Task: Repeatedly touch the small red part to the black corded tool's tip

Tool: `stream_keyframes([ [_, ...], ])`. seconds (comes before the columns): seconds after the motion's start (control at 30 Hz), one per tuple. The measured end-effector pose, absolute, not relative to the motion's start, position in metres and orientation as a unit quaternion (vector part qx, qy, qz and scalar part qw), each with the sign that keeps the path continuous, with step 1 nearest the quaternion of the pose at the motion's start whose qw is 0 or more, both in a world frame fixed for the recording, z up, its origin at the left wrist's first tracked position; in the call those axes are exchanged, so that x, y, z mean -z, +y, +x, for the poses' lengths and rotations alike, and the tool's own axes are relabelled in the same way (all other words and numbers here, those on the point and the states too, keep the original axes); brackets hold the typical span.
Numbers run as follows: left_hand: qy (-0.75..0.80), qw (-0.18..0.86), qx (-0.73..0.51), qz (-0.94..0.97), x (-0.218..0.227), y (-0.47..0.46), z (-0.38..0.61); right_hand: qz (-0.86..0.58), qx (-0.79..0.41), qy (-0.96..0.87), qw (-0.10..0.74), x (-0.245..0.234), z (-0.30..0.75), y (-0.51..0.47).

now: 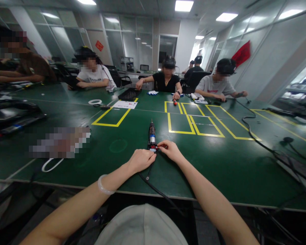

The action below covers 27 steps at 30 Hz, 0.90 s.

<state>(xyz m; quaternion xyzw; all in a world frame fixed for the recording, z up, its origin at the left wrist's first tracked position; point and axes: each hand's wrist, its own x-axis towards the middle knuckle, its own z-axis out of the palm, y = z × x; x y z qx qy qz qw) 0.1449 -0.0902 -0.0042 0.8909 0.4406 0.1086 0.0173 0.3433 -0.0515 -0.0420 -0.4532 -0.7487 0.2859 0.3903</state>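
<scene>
In front of me an electric screwdriver [152, 134] lies on the green table, its thin bit pointing away from me. Its casing looks opened, with a silver and blue motor section and red parts showing near the rear. My left hand [142, 160] is closed on its rear end from the left, hiding part of it. From the right, my right hand [171, 151] pinches at the red parts on its side; the exact piece between the fingertips is too small to make out. A black cord [155, 189] runs from the rear over the table's near edge.
Yellow tape outlines [181, 132] mark the green table [132, 132]. A black tray [129, 94] and a white sheet [124, 104] lie ahead. Black equipment [17, 115] stands at left; a black cable [253, 132] crosses at right. Several people sit opposite, hands on their own things.
</scene>
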Motion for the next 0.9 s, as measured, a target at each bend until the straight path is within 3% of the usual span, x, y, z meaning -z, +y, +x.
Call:
stream_keyframes([
  [0.33,0.437,0.017,-0.112,0.892,0.004,-0.091,0.145,-0.461,-0.284,-0.746,0.388,0.048,0.341,-0.047],
  [0.63,0.435,0.007,-0.112,0.893,0.005,-0.090,0.144,-0.423,-0.204,-0.804,0.364,0.036,0.335,-0.052],
  [0.9,0.468,0.057,-0.145,0.870,0.004,-0.090,0.141,-0.444,-0.244,-0.754,0.417,0.038,0.336,-0.055],
])
